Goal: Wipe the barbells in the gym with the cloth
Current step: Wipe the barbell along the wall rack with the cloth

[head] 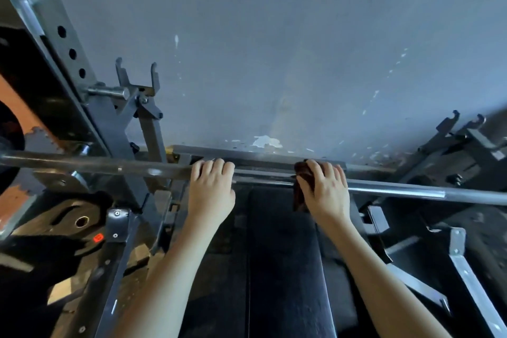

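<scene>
Across the middle of the view, from 9 o'clock to 3 o'clock, the bar (397, 189) is running almost level above a dark pad (285, 255), with a grey wall (274, 35) filling everything toward 12. The left hand (211, 186) is gripping bare steel just to the 9 o'clock side of centre, fingers curling over the top. The right hand (325, 189) is clasping the cloth (301, 173) around the bar just to the 3 o'clock side, fingers curling over it, and a dark flap is hanging toward 6 beside the palm. A short bare stretch of bar is showing between the hands. A rack upright (67, 42) is standing at 10 o'clock and a plate (90, 208) is lying at 8. What is supporting the bar is hidden. The bar is looking like stiff, heavy steel, shiny toward 3 and duller toward 9, so it is probably going to resist lifting yet roll or slide under a sideways push; steadying it with the bare hand is looking sensible. The cloth is looking soft, thin and light, so it is likely best wrapped round the shaft and squeezed with the whole palm, letting it slide along without bunching.
</scene>
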Demonstrator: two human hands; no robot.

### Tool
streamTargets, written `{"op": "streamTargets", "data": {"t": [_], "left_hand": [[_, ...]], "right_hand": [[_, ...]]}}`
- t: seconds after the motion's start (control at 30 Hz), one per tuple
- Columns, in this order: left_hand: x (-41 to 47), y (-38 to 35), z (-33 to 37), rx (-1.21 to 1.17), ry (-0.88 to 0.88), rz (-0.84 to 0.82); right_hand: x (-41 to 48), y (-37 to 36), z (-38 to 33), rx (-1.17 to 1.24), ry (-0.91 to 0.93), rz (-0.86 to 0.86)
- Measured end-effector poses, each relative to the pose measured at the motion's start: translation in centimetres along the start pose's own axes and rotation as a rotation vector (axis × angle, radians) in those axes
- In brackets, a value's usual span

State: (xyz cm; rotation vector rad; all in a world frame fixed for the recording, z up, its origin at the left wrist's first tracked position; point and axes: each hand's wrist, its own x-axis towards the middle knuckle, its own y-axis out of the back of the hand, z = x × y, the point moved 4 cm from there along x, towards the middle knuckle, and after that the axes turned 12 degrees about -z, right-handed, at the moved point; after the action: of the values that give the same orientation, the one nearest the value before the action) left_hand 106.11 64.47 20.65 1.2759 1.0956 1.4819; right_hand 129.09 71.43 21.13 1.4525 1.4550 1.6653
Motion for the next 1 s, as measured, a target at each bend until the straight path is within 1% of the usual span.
{"op": "streamTargets", "data": {"t": [0.07, 0.13, 0.17, 0.2, 0.27, 0.3, 0.33, 0.37, 0.4, 0.47, 0.53, 0.57, 0.6, 0.67, 0.7, 0.77, 0.8, 0.83, 0.9, 0.97, 1.0], "left_hand": [[0.0, 0.1, 0.2, 0.009, 0.014, -0.016], [0.1, 0.1, 0.4, 0.027, 0.03, -0.05], [0.1, 0.1, 0.4, 0.038, 0.036, -0.078], [0.2, 0.2, 0.4, 0.05, 0.039, -0.105], [0.2, 0.2, 0.2, 0.073, 0.039, -0.149], [0.3, 0.2, 0.1, 0.081, 0.033, -0.157], [0.3, 0.2, 0.0, 0.086, 0.026, -0.162], [0.3, 0.3, 0.0, 0.086, 0.019, -0.173], [0.4, 0.3, -0.1, 0.08, 0.02, -0.194], [0.5, 0.4, 0.0, 0.052, 0.043, -0.243], [0.6, 0.5, -0.1, 0.022, 0.06, -0.256], [0.5, 0.5, -0.1, 0.009, 0.058, -0.254], [0.5, 0.6, -0.1, -0.003, 0.054, -0.251], [0.5, 0.8, -0.2, -0.013, 0.052, -0.244], [0.6, 0.9, -0.2, -0.011, 0.057, -0.245], [0.6, 0.9, 0.0, -0.001, 0.066, -0.257], [0.6, 1.0, 0.1, 0.005, 0.062, -0.253], [0.6, 1.0, 0.1, 0.013, 0.059, -0.244], [0.5, 1.0, 0.1, 0.039, 0.062, -0.238], [0.4, 1.0, 0.2, 0.068, 0.065, -0.253], [0.4, 1.0, 0.3, 0.082, 0.069, -0.258]], "right_hand": [[-0.7, 0.1, 2.1, 0.038, -0.174, 0.062], [-0.8, -0.4, 0.5, 0.115, -0.336, 0.114], [-0.5, -0.8, -1.4, 0.141, -0.352, 0.117], [-0.1, -1.1, -3.6, 0.149, -0.3, 0.103], [-0.3, -1.6, -6.4, 0.12, -0.072, 0.033], [-0.3, -1.5, -6.5, 0.105, 0.051, -0.001], [-0.3, -1.1, -5.5, 0.096, 0.135, -0.02], [-0.3, -0.8, -3.9, 0.076, 0.164, -0.02], [-0.3, -0.5, -1.9, 0.049, 0.128, -0.012], [-0.3, 0.2, 1.8, 0.056, -0.09, 0.008], [-0.3, 0.3, 1.5, 0.124, -0.289, 0.031], [-0.1, 0.0, -0.2, 0.145, -0.303, 0.044], [0.1, -0.4, -2.7, 0.155, -0.247, 0.043], [0.2, -1.0, -7.2, 0.155, -0.023, 0.019], [0.1, -1.1, -8.3, 0.148, 0.075, 0.002], [0.4, -0.8, -7.1, 0.136, 0.18, -0.028], [0.3, -0.6, -5.5, 0.125, 0.181, -0.034], [0.1, -0.5, -3.4, 0.113, 0.151, -0.022], [-0.3, -0.2, 1.1, 0.093, 0.03, 0.034], [-0.7, 0.1, 3.6, 0.108, -0.157, 0.07], [-0.7, 0.1, 3.3, 0.134, -0.267, 0.089]]}}
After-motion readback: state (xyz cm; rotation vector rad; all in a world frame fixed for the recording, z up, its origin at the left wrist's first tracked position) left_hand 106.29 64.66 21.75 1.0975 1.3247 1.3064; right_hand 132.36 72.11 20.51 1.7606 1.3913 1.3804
